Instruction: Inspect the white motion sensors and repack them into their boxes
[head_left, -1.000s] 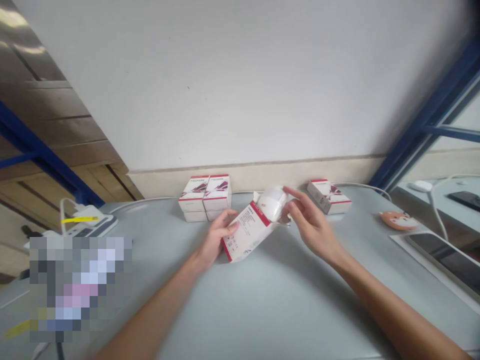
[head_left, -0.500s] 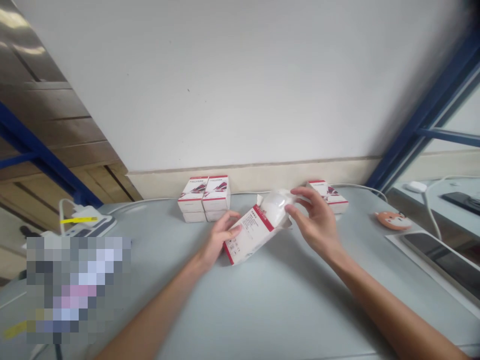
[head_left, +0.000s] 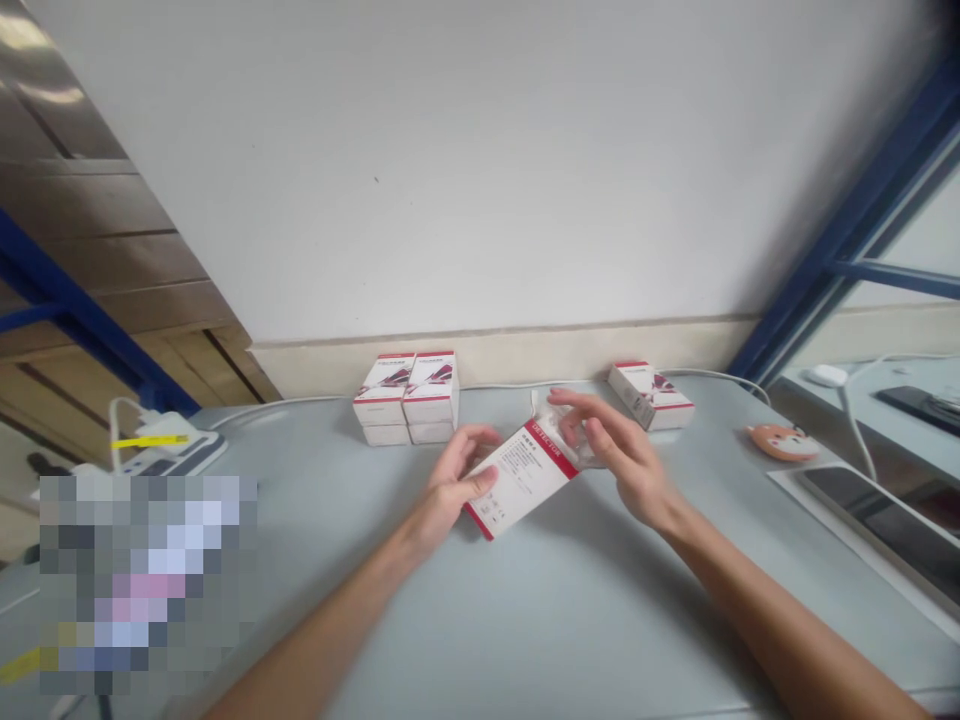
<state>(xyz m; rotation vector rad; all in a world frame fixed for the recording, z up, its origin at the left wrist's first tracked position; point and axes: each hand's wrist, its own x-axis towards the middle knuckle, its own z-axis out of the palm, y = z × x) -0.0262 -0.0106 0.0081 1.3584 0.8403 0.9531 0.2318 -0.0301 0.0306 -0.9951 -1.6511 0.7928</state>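
The fingers of the left hand (head_left: 459, 482) are curled and closed, the thumb lying across the long edge of a white carton (head_left: 521, 480) with red trim and the word DETECTOR printed along its end. The carton sits tilted between the two hands, low over the surface, and whether its lower corner touches down cannot be told. The fingers of the right hand (head_left: 619, 450) are spread open and blurred by motion, curving over the carton's far end. There, a white flap (head_left: 535, 402) stands up beside a pale, translucent item (head_left: 564, 428), and any contact with it is hard to make out.

The carton looks like thin card: probably light and fairly stiff, but easily crushed at its open end. Its smooth coating may slip, so the long sides seem the best place to hold it.

Five similar cartons stand farther back: four in a two-by-two stack (head_left: 405, 397) and one alone (head_left: 649, 396) to the right. All rest on the pale grey surface (head_left: 585, 620). One orange fox-faced object (head_left: 783, 441) and one dark tablet (head_left: 877, 520) lie to the right.
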